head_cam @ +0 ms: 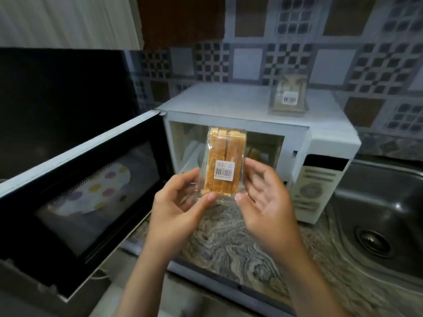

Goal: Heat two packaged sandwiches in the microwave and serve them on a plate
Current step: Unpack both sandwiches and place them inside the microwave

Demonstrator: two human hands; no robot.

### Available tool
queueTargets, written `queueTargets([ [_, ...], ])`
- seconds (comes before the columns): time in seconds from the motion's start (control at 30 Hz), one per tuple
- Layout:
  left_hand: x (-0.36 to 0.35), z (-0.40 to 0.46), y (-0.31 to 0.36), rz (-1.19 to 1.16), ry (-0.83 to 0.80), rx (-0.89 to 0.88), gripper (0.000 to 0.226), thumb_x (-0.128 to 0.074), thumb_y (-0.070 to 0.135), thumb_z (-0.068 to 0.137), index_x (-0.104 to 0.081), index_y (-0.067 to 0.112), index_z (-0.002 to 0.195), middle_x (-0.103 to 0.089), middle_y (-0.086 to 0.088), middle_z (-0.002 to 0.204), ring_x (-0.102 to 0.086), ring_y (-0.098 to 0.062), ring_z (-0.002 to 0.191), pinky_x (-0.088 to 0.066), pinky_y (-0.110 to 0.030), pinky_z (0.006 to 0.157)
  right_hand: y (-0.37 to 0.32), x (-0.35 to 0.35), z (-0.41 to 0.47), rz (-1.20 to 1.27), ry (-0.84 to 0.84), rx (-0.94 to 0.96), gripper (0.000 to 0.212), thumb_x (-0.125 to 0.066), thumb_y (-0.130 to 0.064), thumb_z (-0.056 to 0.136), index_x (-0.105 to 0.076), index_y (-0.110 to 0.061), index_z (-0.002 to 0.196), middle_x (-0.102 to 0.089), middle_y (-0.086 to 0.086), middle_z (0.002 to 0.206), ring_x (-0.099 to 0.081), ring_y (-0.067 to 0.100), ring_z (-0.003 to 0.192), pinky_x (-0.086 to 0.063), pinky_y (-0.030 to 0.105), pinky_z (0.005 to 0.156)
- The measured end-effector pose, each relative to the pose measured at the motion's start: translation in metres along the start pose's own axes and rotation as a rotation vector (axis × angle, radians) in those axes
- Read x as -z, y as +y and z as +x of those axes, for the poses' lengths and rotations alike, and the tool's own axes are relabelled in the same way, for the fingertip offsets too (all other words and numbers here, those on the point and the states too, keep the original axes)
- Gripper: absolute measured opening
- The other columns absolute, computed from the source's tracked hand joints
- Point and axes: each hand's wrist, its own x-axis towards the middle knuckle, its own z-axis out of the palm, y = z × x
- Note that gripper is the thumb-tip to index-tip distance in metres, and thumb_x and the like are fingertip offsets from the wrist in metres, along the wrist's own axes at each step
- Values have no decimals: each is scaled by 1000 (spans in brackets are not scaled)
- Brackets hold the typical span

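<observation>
A packaged sandwich [225, 156] in clear wrap with a white barcode label is held upright in front of the open white microwave [240, 110]. My left hand [180, 202] pinches its lower left edge and my right hand [263, 195] holds its lower right edge, thumb at the bottom. A second packaged sandwich [288, 97] stands on top of the microwave at the right. The microwave door [80, 197] is swung wide to the left. Inside the cavity a white plate [192, 152] shows behind the held package.
A plate with pastel dots [96, 191] shows through the door glass. The marbled stone counter [229, 243] lies below my hands. A steel sink [377, 213] sits at the right. The microwave's control panel [315, 186] faces front right. Tiled wall behind.
</observation>
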Motion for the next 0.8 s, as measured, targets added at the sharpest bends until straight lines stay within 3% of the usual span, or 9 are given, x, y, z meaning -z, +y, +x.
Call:
queueTargets([
  [0.13, -8, -39, -40, 63, -18, 137, 50, -72, -2, 72, -56, 5, 119, -67, -7, 105, -67, -5, 92, -53, -17, 78, 43, 11, -39, 42, 23, -117, 60, -56, 15, 85, -48, -33, 120, -54, -12, 129, -51, -3, 122, -43, 12, 97],
  [0.23, -19, -60, -68, 104, -57, 233, 51, -72, -3, 75, -54, 6, 121, -66, -7, 108, -66, -6, 98, -53, -19, 84, 76, 19, -62, 60, 83, -202, 60, -56, 19, 82, -49, -31, 116, -57, -15, 121, -56, -7, 113, -47, 11, 88],
  [0.37, -34, -73, -101, 194, -134, 323, 54, -68, -1, 81, -46, 19, 126, -61, 13, 105, -60, 7, 96, -49, -12, 86, 116, 25, -82, 42, 169, -289, 60, -56, 20, 82, -48, -31, 113, -57, -15, 116, -57, -9, 108, -49, 11, 86],
  [0.5, -45, -77, -135, 301, -206, 356, 53, -64, -4, 83, -45, 8, 131, -58, 10, 103, -59, -5, 105, -47, -14, 91, 145, 31, -92, -6, 190, -345, 62, -56, 21, 81, -47, -32, 113, -53, -18, 118, -53, -14, 110, -46, 8, 86],
  [0.6, -45, -78, -151, 338, -215, 340, 50, -62, -6, 84, -46, 3, 130, -60, 8, 107, -58, -6, 109, -47, -15, 93, 151, 34, -98, -266, 191, -265, 60, -65, 12, 79, -47, -26, 121, -45, -12, 128, -41, -19, 115, -32, 1, 98],
  [0.67, -44, -74, -155, 315, -218, 359, 50, -61, -5, 85, -45, 3, 131, -61, 5, 109, -58, -4, 108, -47, -18, 94, 155, 40, -97, -600, 223, -63, 58, -73, 4, 73, -53, -11, 125, -42, 2, 131, -37, -2, 120, -25, 1, 101],
  [0.73, -41, -71, -159, 292, -208, 384, 47, -60, -4, 86, -46, 4, 131, -63, 5, 108, -59, 2, 104, -48, -17, 93, 160, 44, -94, -767, 132, 97, 54, -74, -2, 70, -56, -8, 121, -45, 3, 118, -46, 15, 112, -38, 17, 98],
  [0.8, -38, -69, -163, 305, -188, 373, 40, -57, 0, 90, -50, 7, 128, -65, 6, 107, -61, 3, 102, -50, -20, 92, 160, 42, -91, -787, -16, 68, 45, -71, -8, 74, -58, -15, 117, -50, -2, 108, -49, 16, 102, -46, 31, 87],
])
